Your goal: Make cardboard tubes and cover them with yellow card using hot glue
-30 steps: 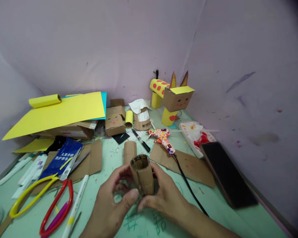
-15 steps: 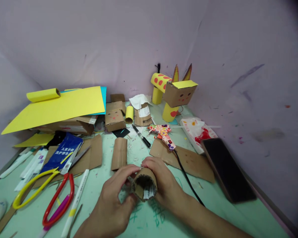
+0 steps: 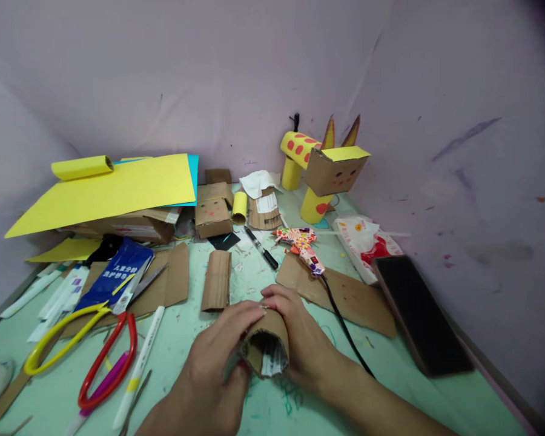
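Pale lilac walls (image 3: 209, 79), marked with dark smudges and a few coloured spots, meet behind a light green table (image 3: 436, 406) that has green scribbles near its front. Both hands are clamped on a short cardboard tube (image 3: 275, 324) at the front middle of the table. The left hand (image 3: 213, 363) has its fingers over the tube's upper left side, and the right hand (image 3: 304, 339) wraps the right side, their fingertips close together on top. The tube's open end faces the viewer, showing a whitish printed patch inside; whether its underside touches the table cannot be told.

Just beyond the left hand lies another cardboard roll (image 3: 217, 281). Further back are a black marker (image 3: 261, 248) and a flower-patterned glue gun (image 3: 302, 245), whose black cord (image 3: 343, 321) runs forward past the right hand. Under the cord is a flat cardboard strip (image 3: 345, 297), with a dark-screened phone (image 3: 422, 318) to its right.

On the left, scissors (image 3: 123, 303) with one yellow and one red handle lie open, near a white pen (image 3: 140, 363). At the back right stands a spotted yellow animal (image 3: 336, 172) with a box head and pointed ears.
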`<state>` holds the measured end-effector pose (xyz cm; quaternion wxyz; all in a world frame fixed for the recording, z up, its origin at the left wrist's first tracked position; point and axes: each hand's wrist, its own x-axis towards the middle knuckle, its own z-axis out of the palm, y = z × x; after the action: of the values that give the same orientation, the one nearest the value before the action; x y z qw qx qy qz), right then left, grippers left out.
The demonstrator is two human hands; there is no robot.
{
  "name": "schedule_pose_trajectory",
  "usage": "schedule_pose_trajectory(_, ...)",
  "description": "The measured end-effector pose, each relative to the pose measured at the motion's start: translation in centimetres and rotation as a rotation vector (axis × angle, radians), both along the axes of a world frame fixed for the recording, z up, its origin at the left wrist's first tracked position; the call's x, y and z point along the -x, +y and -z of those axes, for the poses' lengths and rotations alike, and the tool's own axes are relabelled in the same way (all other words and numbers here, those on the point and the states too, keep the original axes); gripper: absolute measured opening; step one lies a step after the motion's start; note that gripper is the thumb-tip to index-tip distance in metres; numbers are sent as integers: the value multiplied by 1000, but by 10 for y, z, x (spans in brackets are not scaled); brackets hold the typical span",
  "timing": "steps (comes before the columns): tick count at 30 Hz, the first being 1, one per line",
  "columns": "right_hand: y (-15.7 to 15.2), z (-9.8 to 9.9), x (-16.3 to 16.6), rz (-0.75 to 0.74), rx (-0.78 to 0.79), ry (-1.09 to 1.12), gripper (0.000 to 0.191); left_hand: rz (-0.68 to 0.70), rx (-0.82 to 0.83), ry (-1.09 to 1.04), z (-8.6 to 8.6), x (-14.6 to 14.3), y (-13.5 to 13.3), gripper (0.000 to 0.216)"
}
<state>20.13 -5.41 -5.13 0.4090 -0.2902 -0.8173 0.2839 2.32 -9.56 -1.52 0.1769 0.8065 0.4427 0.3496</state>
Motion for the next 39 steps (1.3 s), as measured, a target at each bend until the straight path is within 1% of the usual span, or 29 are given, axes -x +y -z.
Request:
schedule_pose_trajectory(3,1,3,-1,-25,-14,-25,72,23,-30,-3,1,-1,0,61)
schedule_pose_trajectory(7,0,-2,-3,-106,15,-41,81,7,-58,5,0,-1,-2,62)
schedule_pose_trajectory(13,-2,-10,-5,-130,24,-64,77,37,-109,14,-4,0,-5,62)
schedule_pose_trajectory(18,0,-14,-10,-200,48,-115,77,54,-128,-26,-6,-2,-1,61)
schedule_pose_trajectory(23,2,-15,-14,-244,14,-150,77,24,-148,-59,-5,-6,-3,59)
schedule_pose_trajectory(26,2,-14,-15,-233,40,-149,77,-4,-140,-111,-3,-7,-4,57)
schedule_pose_trajectory(28,1,-13,-15,-234,73,-140,79,4,-111,-130,-3,-6,-5,58)
schedule_pose_trajectory(30,-2,-14,-14,-221,155,-116,78,-4,-11,-151,-4,-4,-4,54)
schedule_pose_trajectory(31,-4,-15,-14,-210,232,-84,75,-31,85,-178,-5,-3,-3,50)
schedule_pose_trajectory(33,-7,-16,-12,-182,477,34,64,-115,348,-295,-6,-1,0,41)
schedule_pose_trajectory(35,-9,-17,-9,-150,775,205,55,-203,582,-474,-5,-1,4,43)
schedule_pose_trajectory(37,-8,-17,-4,-105,1035,355,56,-247,697,-620,-4,-3,8,51)
schedule_pose_trajectory(39,-7,-17,0,-66,1185,448,63,-267,763,-688,-3,-4,10,60)
